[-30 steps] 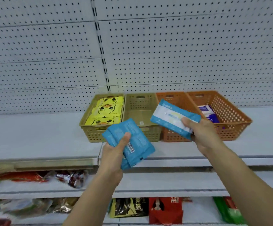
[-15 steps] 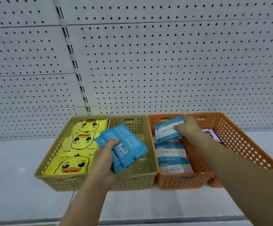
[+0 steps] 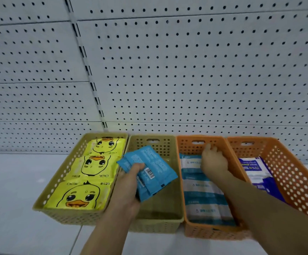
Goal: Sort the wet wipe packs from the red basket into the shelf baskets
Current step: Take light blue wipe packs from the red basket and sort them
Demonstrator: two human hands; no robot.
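My left hand [image 3: 129,186] grips a couple of plain blue wet wipe packs [image 3: 149,172], barcode up, above the second tan basket [image 3: 155,225], whose floor is bare. My right hand [image 3: 213,161] reaches deep into the left orange basket [image 3: 210,231]. Its fingers curl down over the right end of a white-and-blue striped pack [image 3: 190,162] lying at the back. Two more striped packs [image 3: 202,197] lie in front of it. The red basket is out of view.
The left tan basket [image 3: 57,183] holds three yellow duck-print packs [image 3: 83,196]. Dark blue and white packs [image 3: 256,172] lie in the right orange basket [image 3: 296,181]. All baskets stand side by side on a grey shelf [image 3: 8,190] against a white pegboard wall [image 3: 186,70].
The view has closed in on the baskets. My right hand carried the striped pack into the left orange basket and lowered it flat at the back. My left hand kept its blue packs.
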